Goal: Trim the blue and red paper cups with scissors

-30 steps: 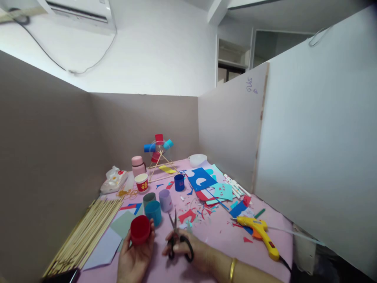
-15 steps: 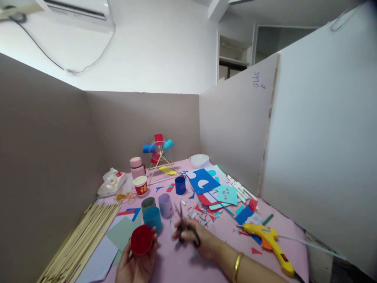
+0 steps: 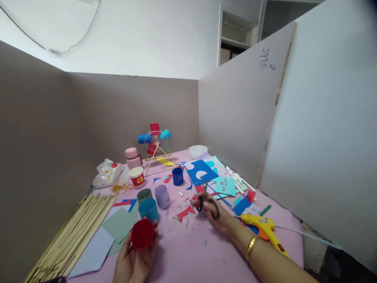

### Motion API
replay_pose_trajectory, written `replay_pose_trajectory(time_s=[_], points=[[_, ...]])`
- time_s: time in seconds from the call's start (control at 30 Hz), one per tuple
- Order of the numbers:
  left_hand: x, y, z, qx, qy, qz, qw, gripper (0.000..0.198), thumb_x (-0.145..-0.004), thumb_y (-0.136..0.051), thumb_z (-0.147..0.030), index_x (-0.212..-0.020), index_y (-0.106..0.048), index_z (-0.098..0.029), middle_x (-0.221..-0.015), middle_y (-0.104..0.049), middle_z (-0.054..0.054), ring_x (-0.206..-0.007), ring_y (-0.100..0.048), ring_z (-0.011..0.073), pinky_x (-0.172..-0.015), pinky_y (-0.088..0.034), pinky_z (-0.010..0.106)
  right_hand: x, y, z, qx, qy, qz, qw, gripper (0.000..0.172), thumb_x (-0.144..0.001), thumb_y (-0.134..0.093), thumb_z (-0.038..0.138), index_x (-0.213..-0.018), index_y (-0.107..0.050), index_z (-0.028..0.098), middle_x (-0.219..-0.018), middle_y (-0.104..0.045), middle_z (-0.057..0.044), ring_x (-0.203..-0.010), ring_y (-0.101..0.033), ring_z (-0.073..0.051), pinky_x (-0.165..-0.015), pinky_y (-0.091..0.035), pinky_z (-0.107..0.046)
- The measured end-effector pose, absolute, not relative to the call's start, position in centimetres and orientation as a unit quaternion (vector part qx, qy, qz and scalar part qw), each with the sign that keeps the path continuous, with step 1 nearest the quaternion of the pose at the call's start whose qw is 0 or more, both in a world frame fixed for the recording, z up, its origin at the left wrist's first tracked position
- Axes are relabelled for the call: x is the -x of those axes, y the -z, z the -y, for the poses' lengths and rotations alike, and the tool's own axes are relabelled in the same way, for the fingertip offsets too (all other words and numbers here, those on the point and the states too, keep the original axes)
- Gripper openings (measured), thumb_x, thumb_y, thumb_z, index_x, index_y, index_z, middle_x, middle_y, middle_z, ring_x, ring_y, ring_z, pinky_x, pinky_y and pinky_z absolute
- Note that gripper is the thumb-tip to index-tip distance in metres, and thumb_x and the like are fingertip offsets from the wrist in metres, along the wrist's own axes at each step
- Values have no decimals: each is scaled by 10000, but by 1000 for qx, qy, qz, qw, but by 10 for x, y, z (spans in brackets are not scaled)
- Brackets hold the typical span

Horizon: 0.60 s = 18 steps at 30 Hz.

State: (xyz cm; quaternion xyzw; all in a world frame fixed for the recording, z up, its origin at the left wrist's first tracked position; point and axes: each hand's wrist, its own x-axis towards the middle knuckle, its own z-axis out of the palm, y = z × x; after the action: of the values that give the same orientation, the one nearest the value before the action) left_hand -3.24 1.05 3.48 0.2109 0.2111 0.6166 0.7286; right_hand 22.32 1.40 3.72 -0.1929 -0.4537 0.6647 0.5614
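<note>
Fingers curled around a red paper cup [image 3: 143, 234], my left hand [image 3: 136, 257] holds it low at the front of the pink table, its open end tilted toward me. Just beyond it stand a teal cup [image 3: 149, 210], a grey-green cup [image 3: 144, 195] and a lilac cup [image 3: 162, 196]. My right hand [image 3: 212, 210] grips a pair of scissors [image 3: 204, 196] with black handles, blades pointing away, above scattered red and blue paper scraps [image 3: 186, 212]. A dark blue cup [image 3: 178, 177] sits farther back.
Wooden sticks [image 3: 73, 236] and paper sheets [image 3: 118, 225] lie at left. A yellow glue gun [image 3: 265, 228] rests at right, near markers [image 3: 238, 180]. Behind are a stick-framed wheel [image 3: 156, 143], a pink flask [image 3: 133, 158], a patterned paper cup [image 3: 136, 177] and a white bowl [image 3: 197, 152].
My right hand has moved right and away from me with the scissors, farther from the red cup. The left hand keeps holding the cup. The camera view has tipped downward.
</note>
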Motion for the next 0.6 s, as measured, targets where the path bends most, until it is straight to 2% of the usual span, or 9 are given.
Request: replay_pose_trajectory(time_s=[0.1,0.2,0.27,0.33,0.4,0.43,0.5,0.6], points=[[33,-36,-10,-216,-623,-214,721,520,-957,-280,-274,-990,-737,-28,-934,-751,307,-806,-758,251,-731,-592,327,-225,-36,-18,183,-671,445,563,395,-745,-715,488,-1046,-609,255,-945,-735,-41,-898,-644,-204,-780,-439,-303],[33,-36,-10,-220,-622,-214,720,535,-959,-263,-278,-996,-736,-31,-924,-751,310,-783,-761,252,-711,-594,336,-220,-26,1,179,-734,479,447,438,-644,-811,411,-943,-676,121,-803,-744,-138,-714,-683,-261,-633,-475,-336],[32,-36,-10,-220,-621,-214,721,540,-959,-257,-281,-999,-736,-34,-929,-750,311,-787,-760,257,-708,-595,346,-223,-21,6,185,-748,495,402,414,-545,-886,269,-844,-701,52,-727,-737,-181,-620,-683,-284,-576,-480,-350],[31,-36,-10,-217,-619,-215,723,540,-962,-248,-270,-1006,-735,-40,-938,-751,304,-797,-759,252,-716,-593,343,-233,-21,0,199,-724,473,462,356,-570,-880,237,-845,-697,104,-772,-740,-107,-662,-679,-223,-645,-467,-304],[30,-37,-10,-212,-620,-216,724,544,-963,-242,-265,-1006,-735,-41,-937,-753,299,-796,-759,244,-722,-591,328,-243,-25,-14,203,-685,427,555,312,-716,-785,353,-958,-655,206,-909,-729,-28,-816,-659,-174,-746,-440,-264],[30,-38,-10,-210,-621,-215,724,544,-963,-241,-262,-1002,-737,-41,-932,-755,296,-794,-760,242,-719,-591,322,-244,-28,-20,199,-671,408,586,333,-727,-771,381,-989,-634,230,-948,-723,-14,-897,-644,-173,-813,-421,-264],[30,-38,-9,-205,-622,-212,725,545,-962,-249,-274,-994,-740,-38,-930,-756,292,-797,-759,246,-718,-592,318,-236,-30,-24,193,-668,381,609,375,-710,-780,397,-1002,-614,228,-948,-723,-26,-959,-629,-188,-880,-391,-284],[31,-37,-10,-202,-618,-204,732,531,-957,-279,-304,-994,-742,-47,-933,-762,274,-799,-758,259,-711,-599,330,-196,-24,-16,187,-711,348,581,407,-694,-779,408,-994,-617,184,-889,-736,-77,-883,-659,-217,-820,-423,-329]])
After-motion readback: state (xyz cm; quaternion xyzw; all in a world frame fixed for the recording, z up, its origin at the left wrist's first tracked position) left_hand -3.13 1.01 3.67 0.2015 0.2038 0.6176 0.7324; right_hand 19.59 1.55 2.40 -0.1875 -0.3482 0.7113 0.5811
